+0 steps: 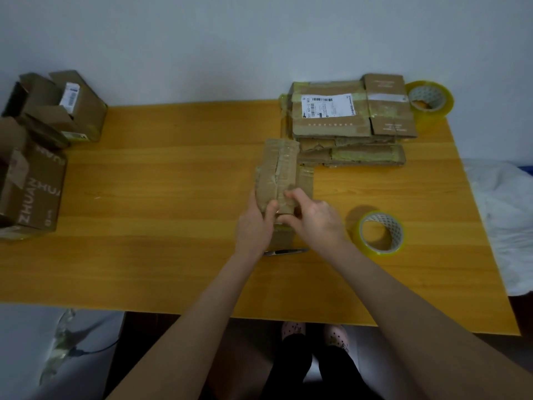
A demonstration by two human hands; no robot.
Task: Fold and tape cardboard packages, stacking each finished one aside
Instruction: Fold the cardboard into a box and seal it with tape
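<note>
Item: flat brown taped cardboard package (284, 168), at centre-right of the yellow wooden table (173, 197). Its far end is just beside a stack of flattened taped cardboard packages (346, 119).
Long axis: runs away from the person, pointing toward the wall.
Left hand (253, 226): fingers curled round the near-left edge.
Right hand (314, 217): fingertips pinching the near end at the tape seam.
Nearby: a yellowish clear tape roll (396, 226), right of the hands.

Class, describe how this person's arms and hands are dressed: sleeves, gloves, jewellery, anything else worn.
The left arm and right arm are bare, with no sleeves in view. The left hand and right hand wear no gloves, and no ring, watch or bracelet is visible.
</note>
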